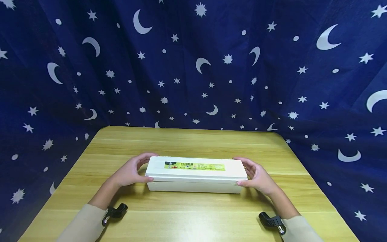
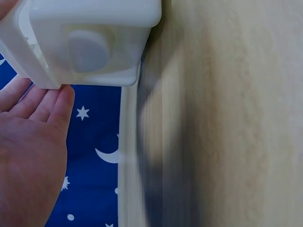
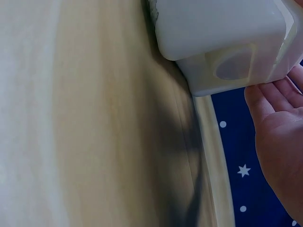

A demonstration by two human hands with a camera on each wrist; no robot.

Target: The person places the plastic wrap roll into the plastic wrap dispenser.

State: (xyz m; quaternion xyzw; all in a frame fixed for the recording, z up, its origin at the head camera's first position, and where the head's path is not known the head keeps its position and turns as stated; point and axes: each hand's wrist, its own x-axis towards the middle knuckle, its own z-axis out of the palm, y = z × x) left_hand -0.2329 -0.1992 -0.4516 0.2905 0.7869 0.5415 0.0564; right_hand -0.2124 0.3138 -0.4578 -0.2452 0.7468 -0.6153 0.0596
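Note:
A long white cling film box (image 1: 196,186) sits lengthwise on the wooden table, its lid on top and a yellow-green label (image 1: 195,166) facing up. My left hand (image 1: 133,172) grips its left end, thumb at the front corner and fingers behind. At the opposite end my right hand (image 1: 257,176) holds it the same way. The left wrist view shows the box's end face (image 2: 90,49) with a round recess, and a narrow gap beside the lid. In the right wrist view, fingertips of the right hand (image 3: 281,137) touch the lid's rear edge. The box's inside is hidden.
The wooden table (image 1: 193,218) extends around the box on all sides. A dark blue curtain (image 1: 181,67) with moons and stars hangs behind it and along both sides. Black wrist-camera mounts (image 1: 116,212) sit at both sleeves.

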